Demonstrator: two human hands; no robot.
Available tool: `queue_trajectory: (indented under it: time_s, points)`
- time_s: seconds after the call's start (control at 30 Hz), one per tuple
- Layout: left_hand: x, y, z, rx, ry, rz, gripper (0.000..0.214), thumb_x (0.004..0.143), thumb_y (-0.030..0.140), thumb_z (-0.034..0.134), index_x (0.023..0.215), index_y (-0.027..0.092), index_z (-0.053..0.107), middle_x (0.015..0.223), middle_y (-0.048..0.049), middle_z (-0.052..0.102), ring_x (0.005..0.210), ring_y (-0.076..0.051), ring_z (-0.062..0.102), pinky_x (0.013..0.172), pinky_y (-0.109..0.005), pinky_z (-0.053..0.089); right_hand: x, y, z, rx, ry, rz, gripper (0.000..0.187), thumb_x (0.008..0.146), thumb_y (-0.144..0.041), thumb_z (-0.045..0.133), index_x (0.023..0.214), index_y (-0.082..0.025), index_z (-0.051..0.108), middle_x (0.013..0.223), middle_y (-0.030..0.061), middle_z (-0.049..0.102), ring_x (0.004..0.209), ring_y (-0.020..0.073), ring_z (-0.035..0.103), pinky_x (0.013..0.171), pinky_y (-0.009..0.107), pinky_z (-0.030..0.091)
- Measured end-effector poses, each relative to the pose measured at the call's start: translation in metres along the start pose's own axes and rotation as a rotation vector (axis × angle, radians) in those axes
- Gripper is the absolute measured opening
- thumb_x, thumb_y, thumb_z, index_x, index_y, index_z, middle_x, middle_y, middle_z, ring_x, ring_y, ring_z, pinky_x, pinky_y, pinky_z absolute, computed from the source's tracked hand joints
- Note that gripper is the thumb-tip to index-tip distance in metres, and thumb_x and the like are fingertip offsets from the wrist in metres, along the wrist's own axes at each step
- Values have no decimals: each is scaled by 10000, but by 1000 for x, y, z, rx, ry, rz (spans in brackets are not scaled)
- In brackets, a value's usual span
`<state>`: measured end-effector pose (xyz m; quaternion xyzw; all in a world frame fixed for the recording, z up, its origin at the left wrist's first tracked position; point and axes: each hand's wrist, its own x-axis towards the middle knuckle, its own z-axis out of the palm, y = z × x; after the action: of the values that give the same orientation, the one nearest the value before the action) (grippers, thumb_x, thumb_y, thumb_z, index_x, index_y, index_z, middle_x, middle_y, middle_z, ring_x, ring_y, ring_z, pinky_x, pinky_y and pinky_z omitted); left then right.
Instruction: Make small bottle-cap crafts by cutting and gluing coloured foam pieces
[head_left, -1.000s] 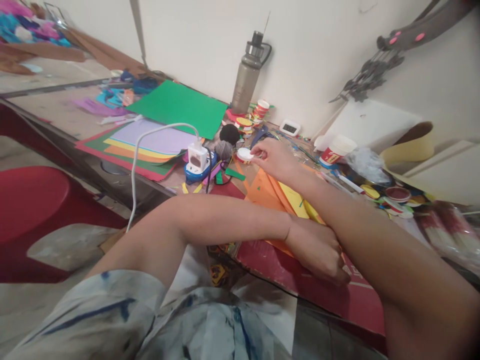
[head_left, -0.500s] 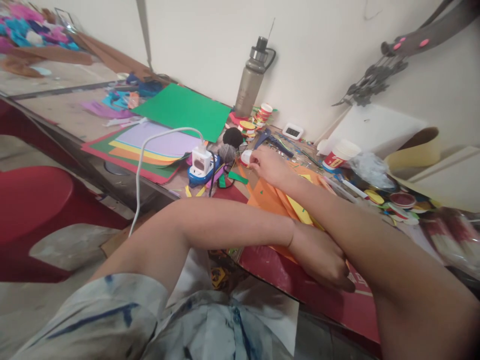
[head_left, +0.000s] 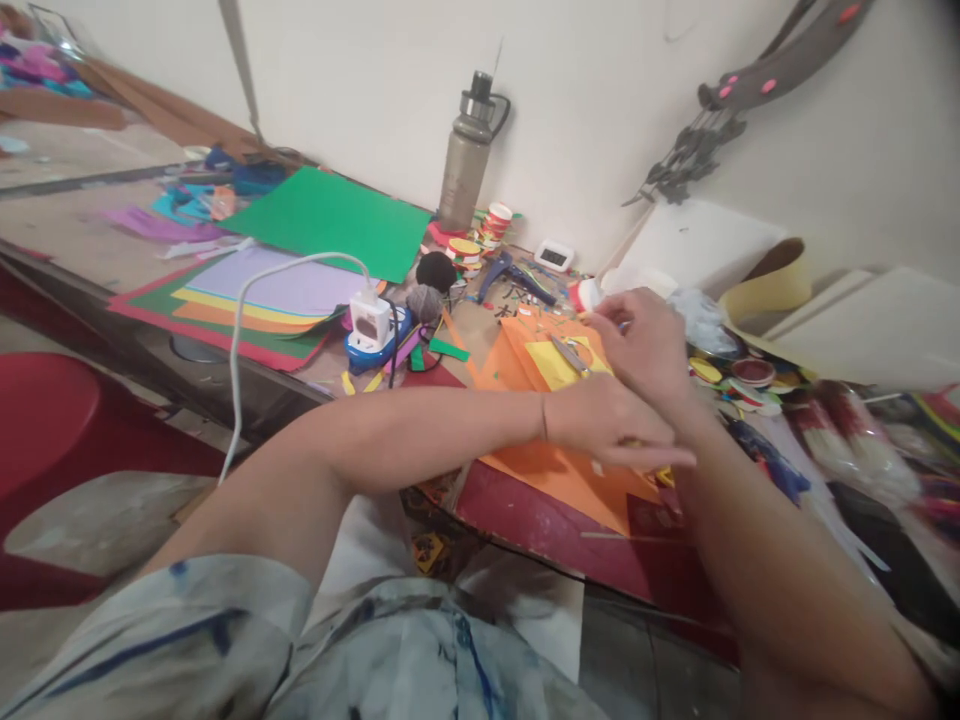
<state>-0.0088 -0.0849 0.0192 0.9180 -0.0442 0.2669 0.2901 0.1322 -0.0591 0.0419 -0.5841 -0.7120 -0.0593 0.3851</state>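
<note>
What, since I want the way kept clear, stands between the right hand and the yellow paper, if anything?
Nothing visible stands between the right hand and the yellow paper, though what look like scissors lie on it and the left hand overlaps its lower edge in this view.

We are bending the left arm at the elbow and holding it across the body's front. We are turning the back of the left hand upward, with 1 finger pointing rightward. We are holding the right hand farther forward, its fingers curling.
</note>
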Motion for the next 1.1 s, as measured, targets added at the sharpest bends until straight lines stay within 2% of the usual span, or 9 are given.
queue_trajectory:
  time_s: [0.17,0.23,0.3,0.37,0.47,0.53,0.67,0.87,1.1]
  points:
    - [7,-28,-35,-288,808,-427,408,1091,415,502,755,221,628,921,-77,719,1015,-215,659,921,-308,510,-32,33,-29,-51,205,199,92,874,-292,713,816,-234,671,854,74,707,761,249,631,798,450,538]
    - [11,-45,-44,-420,960,-528,333,1081,408,560,840,199,657,994,-80,715,1035,-199,660,906,-283,503,-40,36,-28,-56,217,184,99,887,-290,721,817,-246,667,858,73,707,774,247,630,795,440,538]
    - [13,-60,-47,-594,965,-683,332,1076,455,587,937,171,687,992,-87,703,971,-184,677,864,-270,506,-45,34,-24,-45,193,138,111,908,-293,723,821,-259,664,875,75,707,789,245,628,791,431,541]
    - [12,-70,-46,-824,854,-819,442,1037,594,621,1046,160,702,963,-91,710,886,-190,701,800,-272,524,-47,29,-19,-26,168,93,130,935,-303,710,822,-266,656,896,84,707,805,252,633,789,433,546]
    - [9,-71,-39,-1099,597,-835,590,975,734,627,1154,178,710,934,-93,738,842,-201,734,761,-273,565,-49,19,-13,14,111,59,143,952,-284,694,819,-271,645,932,102,716,839,269,647,800,445,547]
    - [8,-66,-35,-1177,547,-819,601,987,741,601,1177,182,712,913,-84,747,784,-175,724,739,-264,574,-50,14,-10,57,66,57,147,939,-257,710,810,-266,640,935,98,714,852,268,653,814,443,542]
    - [8,-59,-29,-1214,642,-808,552,1028,681,590,1181,163,699,855,-61,737,654,-114,646,658,-223,537,-50,10,-7,138,33,75,153,900,-219,730,785,-249,633,880,69,702,847,247,654,813,414,529]
    - [7,-64,-24,-1246,690,-760,468,1043,635,568,1139,192,687,757,-18,697,606,-118,624,582,-220,467,-47,18,-1,406,137,247,97,883,-293,709,831,-249,640,836,26,697,759,196,623,760,371,533]
    - [7,-65,-30,-1243,782,-766,353,1044,508,511,1023,199,681,715,-11,681,519,-133,572,508,-249,389,-43,29,2,873,18,392,398,815,-594,801,882,-272,578,760,-20,592,651,150,558,617,307,514]
